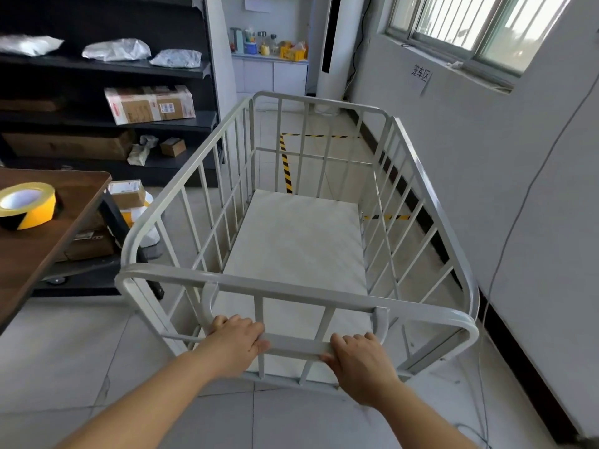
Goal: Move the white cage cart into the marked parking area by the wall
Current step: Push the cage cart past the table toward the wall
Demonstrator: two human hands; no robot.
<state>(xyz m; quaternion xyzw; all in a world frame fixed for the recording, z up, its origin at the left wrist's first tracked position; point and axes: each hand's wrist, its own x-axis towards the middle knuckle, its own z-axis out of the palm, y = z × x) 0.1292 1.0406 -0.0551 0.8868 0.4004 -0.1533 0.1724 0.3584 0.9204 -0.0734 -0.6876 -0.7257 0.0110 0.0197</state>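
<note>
**Cart lined up, short of the bay**

Left hand (235, 338) and right hand (358, 354) each clench the handle bar (296, 346), spaced apart for steering. White cage cart (291, 228) nears the hazard-tape outline (286, 163), wall (486, 176) just beside.

The scene is viewed from head height, angled forward and down, close over the white cage cart (301, 228) toward the wall (486, 176).
</note>
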